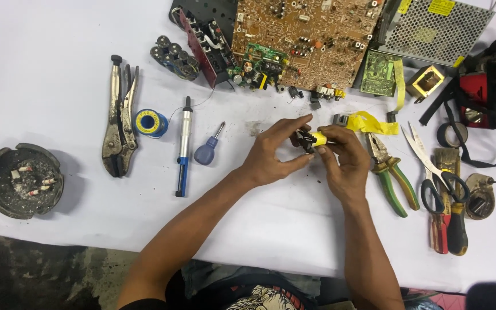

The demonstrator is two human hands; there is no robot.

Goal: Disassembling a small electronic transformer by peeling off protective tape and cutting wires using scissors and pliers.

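Ashtray: round dark ashtray with cigarette butts in it (23, 181) sits at the far left of the white table covering (47, 74), well apart from the hands — out of the working area.
Locking pliers: worn grey metal locking pliers (120, 135) lie lengthwise, jaws away from the person, handles within reach.
Solder: blue spool of solder wire (150, 123) stands just beside the pliers, its loose wire trailing towards the blue and silver desoldering pump (183, 146) — the two soldering aids are kept together.
Screwdriver: stubby screwdriver with a rounded blue handle (206, 151) rests near the left hand, tip pointing up and right.
Boards: large brown circuit board studded with components (305, 37) lies along the far edge, beyond the hands.
Left hand: left hand (271, 155) is raised above the table, thumb and fingertips pinching the dark end of the small black and yellow component (311, 139), apparently to steady it.
Component: held between both hands at the centre, just above the covering, close under the camera.
Right hand: right hand (345, 161) grips the yellow end, fingers curled around it.
Cutters: green-handled pliers (390, 169) lie just beside the right hand; black-handled scissors (434, 166) are further right.
Tape: strip of yellow tape (371, 122) lies just beyond the right hand.
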